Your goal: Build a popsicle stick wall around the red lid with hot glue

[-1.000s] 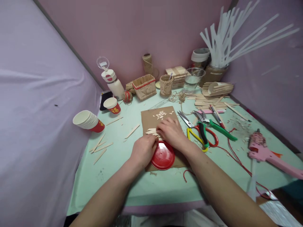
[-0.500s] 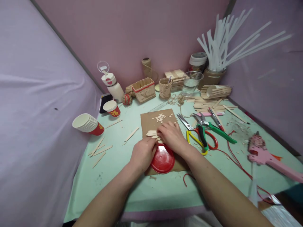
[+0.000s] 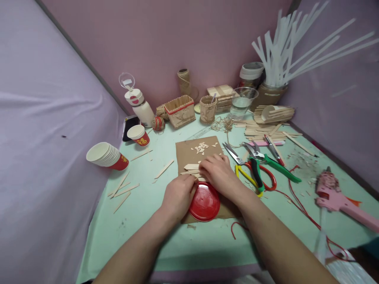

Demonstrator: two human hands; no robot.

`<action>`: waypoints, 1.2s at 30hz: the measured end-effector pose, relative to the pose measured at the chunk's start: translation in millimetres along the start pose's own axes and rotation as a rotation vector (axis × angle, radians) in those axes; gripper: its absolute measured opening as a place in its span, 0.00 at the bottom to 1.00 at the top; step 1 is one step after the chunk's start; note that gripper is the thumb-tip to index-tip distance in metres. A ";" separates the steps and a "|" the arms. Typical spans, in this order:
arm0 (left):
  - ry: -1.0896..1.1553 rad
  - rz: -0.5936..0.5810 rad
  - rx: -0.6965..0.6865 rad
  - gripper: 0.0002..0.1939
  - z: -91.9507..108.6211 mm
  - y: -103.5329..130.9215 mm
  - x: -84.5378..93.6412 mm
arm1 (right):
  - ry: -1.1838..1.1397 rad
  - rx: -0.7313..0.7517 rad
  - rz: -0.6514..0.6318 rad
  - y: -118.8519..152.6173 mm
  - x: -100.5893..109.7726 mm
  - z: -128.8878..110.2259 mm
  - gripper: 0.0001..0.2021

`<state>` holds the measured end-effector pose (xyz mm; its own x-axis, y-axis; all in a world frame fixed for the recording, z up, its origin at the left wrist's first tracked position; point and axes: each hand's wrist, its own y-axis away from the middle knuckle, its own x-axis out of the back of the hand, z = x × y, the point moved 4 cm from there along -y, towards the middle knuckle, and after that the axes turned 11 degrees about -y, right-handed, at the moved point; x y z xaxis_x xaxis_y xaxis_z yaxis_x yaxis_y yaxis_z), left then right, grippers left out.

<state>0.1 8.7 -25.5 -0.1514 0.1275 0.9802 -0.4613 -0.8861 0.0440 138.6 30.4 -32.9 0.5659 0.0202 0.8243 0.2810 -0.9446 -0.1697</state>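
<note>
A round red lid (image 3: 204,202) lies on a brown cardboard sheet (image 3: 185,150) on the table. Above the lid are several flat wooden sticks (image 3: 192,167) with pointed ends, side by side. My left hand (image 3: 178,194) is at the lid's upper left edge, its fingers pinched together; what they hold is hidden. My right hand (image 3: 218,172) rests over the right ends of the sticks, fingers bent and close together, covering what is beneath them. Small wood chips (image 3: 201,148) lie on the cardboard beyond my hands.
Scissors (image 3: 237,156), green-handled pruners (image 3: 278,165) and a pink glue gun (image 3: 334,197) lie to the right. Paper cups (image 3: 108,156) and loose sticks lie left. A basket (image 3: 180,112) and a water bowl (image 3: 240,105) stand behind.
The view has shifted slightly. My right hand has moved a little to the right over the sticks, and more stick ends show between my hands. My left hand remains by the lid.
</note>
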 end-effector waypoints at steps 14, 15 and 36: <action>0.036 0.012 -0.002 0.08 -2.2 -1.4 0.0 | -1.393 -0.421 0.052 7.9 7.5 6.4 0.09; 0.034 0.010 0.001 0.08 -2.2 -1.4 0.4 | -1.478 -0.450 0.031 8.2 6.9 5.5 0.11; 0.128 0.029 0.027 0.08 -4.5 -3.7 4.6 | -0.425 -0.051 0.041 27.1 7.4 -9.5 0.07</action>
<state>-2.8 14.6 -21.9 -0.2752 0.1560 0.9486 -0.4314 -0.9019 0.0232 143.0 1.9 -26.3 0.8480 0.1058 0.5194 0.2190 -0.9623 -0.1614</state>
